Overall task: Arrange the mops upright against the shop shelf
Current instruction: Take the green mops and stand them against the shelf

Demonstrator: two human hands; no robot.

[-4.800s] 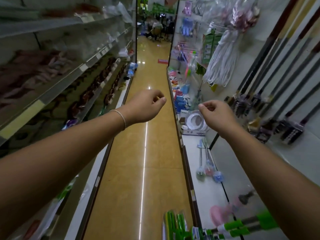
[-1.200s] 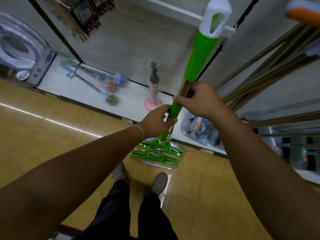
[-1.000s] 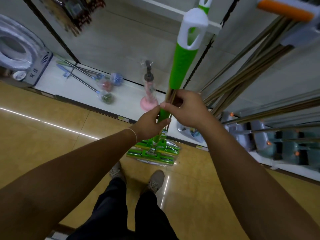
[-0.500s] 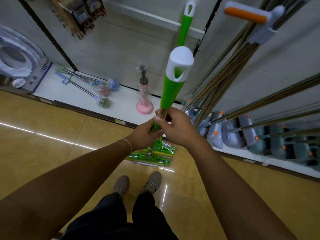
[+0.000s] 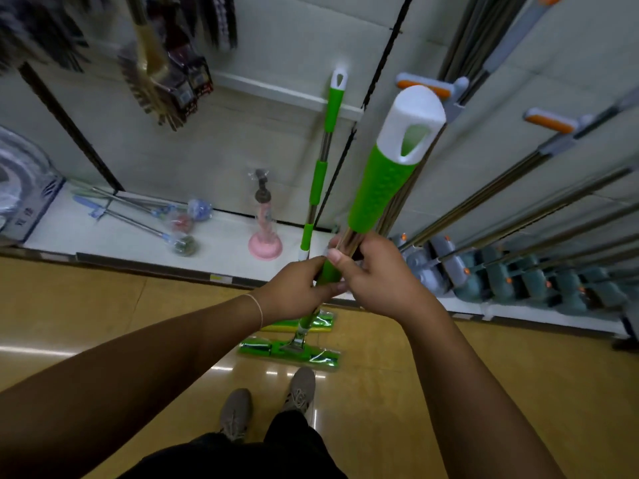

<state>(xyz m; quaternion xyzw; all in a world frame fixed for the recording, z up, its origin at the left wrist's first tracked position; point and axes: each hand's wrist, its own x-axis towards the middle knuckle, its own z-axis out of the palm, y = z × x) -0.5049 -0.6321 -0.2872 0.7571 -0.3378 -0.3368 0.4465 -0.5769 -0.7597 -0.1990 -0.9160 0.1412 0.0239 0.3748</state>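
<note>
Both hands, left hand (image 5: pixel 297 288) and right hand (image 5: pixel 377 278), clasped round green mop (image 5: pixel 383 188). Now drawn back from shelf (image 5: pixel 145 243); second green mop (image 5: pixel 323 157) already leaning upright.

We count two green mops: one held upright (image 5: pixel 387 188), one leaning on the shelf back (image 5: pixel 326 150). Two green mop heads on the floor: front (image 5: pixel 290 350), rear (image 5: pixel 311 321). One pink plunger (image 5: pixel 264 242) stands near the shelf's front edge. Three bagged brushes lie towards the shelf's left end: (image 5: pixel 198 209), (image 5: pixel 181 223), (image 5: pixel 185 245). Two orange-striped squeegee heads: (image 5: pixel 425 86), (image 5: pixel 549 121). Two shoes: (image 5: pixel 237 414), (image 5: pixel 299 390). Grey mops at the right end: too crowded to count.
</note>
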